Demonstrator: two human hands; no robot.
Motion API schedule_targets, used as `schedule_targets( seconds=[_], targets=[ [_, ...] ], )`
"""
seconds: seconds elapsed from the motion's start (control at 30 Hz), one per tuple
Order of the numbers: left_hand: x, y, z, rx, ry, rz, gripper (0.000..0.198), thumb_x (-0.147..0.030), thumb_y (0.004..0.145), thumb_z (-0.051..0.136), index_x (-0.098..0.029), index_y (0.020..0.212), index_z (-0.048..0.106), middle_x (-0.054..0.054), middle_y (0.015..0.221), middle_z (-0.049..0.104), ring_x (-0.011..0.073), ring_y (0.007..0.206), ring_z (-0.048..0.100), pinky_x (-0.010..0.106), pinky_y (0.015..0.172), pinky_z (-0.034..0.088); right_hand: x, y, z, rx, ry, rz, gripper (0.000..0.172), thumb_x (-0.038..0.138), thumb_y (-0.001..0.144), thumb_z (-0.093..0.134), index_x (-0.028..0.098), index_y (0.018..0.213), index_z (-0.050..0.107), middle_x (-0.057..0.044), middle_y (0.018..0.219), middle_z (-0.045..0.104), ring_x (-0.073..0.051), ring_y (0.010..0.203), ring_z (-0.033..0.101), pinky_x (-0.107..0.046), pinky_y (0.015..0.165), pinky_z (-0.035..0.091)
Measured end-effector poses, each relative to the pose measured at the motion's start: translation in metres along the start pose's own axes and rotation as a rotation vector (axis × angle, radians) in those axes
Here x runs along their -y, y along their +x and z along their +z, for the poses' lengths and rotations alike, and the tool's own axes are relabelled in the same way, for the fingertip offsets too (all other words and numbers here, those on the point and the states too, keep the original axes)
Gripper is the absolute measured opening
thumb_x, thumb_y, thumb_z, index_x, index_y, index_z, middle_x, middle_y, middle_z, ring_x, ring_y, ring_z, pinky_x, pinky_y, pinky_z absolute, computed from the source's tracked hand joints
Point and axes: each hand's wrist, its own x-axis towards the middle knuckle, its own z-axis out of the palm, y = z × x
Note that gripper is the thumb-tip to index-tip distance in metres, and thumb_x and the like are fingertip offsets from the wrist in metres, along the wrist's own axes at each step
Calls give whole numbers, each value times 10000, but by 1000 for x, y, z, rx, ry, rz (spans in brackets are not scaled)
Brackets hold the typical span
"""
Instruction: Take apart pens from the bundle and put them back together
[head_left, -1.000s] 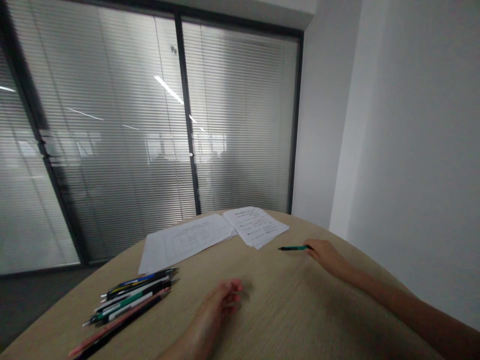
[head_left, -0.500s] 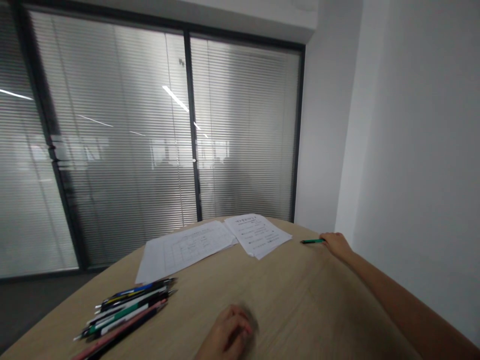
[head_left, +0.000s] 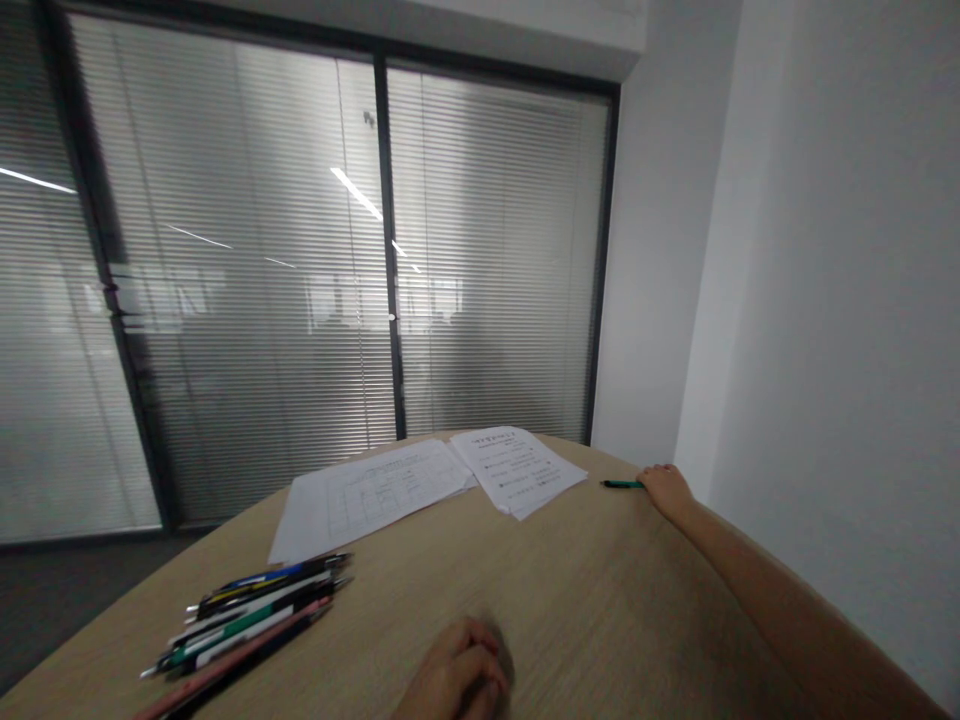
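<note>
My right hand (head_left: 666, 489) reaches far across the wooden table (head_left: 570, 600) to its right edge, fingers closed round the end of a green pen (head_left: 619, 484) that lies on the tabletop. My left hand (head_left: 459, 677) rests near the bottom of the view, fingers curled into a loose fist with nothing in them. A bundle of several pens (head_left: 247, 612) lies to the left of my left hand.
Two sets of printed paper sheets (head_left: 375, 490) (head_left: 517, 468) lie at the far side of the table. Behind stands a glass wall with blinds (head_left: 300, 280). A white wall (head_left: 825, 300) runs close along the table's right edge.
My right hand has carried the green pen farther away and to the right, to the table's edge. My left hand has drawn back toward me and curled.
</note>
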Motion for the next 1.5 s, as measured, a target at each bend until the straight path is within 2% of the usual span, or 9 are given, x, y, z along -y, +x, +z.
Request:
schedule_targets(
  seconds=[0.27,0.53,0.77,0.87,1.0,1.07,1.2,1.3,1.5],
  targets=[
    [-11,-1,-2,6,76,-2,180,-138,761,458,-207,756,625,80,906,561,200,888,508,289,790,374,0,1,2,-47,35,-23,278,46,816,388,146,938,616,-120,934,644,-225,909,556,-353,781,349],
    [1,-1,1,14,79,18,192,-132,725,485,-237,760,641,70,892,579,207,861,514,305,770,376,5,-6,-1,-127,77,-69,340,16,774,361,143,977,603,-138,976,623,-246,939,541,-343,771,345],
    [-9,-2,-6,10,162,46,166,-190,716,535,-256,826,641,79,942,590,235,877,513,335,788,365,57,-18,-18,-255,144,-209,402,24,757,345,145,1078,555,-131,1154,542,-245,1062,468,-382,898,310],
    [-23,2,-29,-33,284,-23,69,-197,637,600,-221,693,631,87,803,606,265,781,539,395,745,375,95,-36,-37,-273,188,-317,396,60,761,364,171,1092,551,-97,1156,548,-221,1069,464,-365,924,312],
    [-33,3,-87,-44,446,-264,117,-153,646,543,-204,551,587,67,602,580,270,690,578,430,744,375,140,-73,-62,-173,457,-448,389,121,736,422,164,1100,554,-104,1150,549,-230,1057,476,-386,912,352],
    [-29,0,-122,-39,593,-476,103,-157,628,526,-203,567,595,69,612,604,275,698,584,398,711,389,155,-88,-68,-119,582,-464,370,154,763,409,175,1102,557,-87,1144,553,-204,1053,483,-356,914,363],
    [-1,-13,-175,-63,672,-597,125,-145,602,495,-182,610,613,97,691,641,285,728,584,382,685,393,165,-100,-65,-101,700,-412,349,215,826,346,178,1087,575,-84,1157,549,-199,1086,461,-376,954,329],
    [26,-24,-191,-24,678,-665,96,-123,481,547,-190,530,596,62,639,639,269,683,578,337,629,407,164,-100,-59,-99,734,-398,347,231,830,345,175,1078,582,-84,1153,554,-200,1082,463,-380,957,328],
    [58,-33,-190,41,665,-671,172,-123,432,532,-203,560,615,26,609,621,241,629,559,303,562,402,163,-101,-63,-90,731,-388,348,238,836,343,168,1075,587,-90,1151,557,-204,1086,463,-385,960,326]
  ],
)
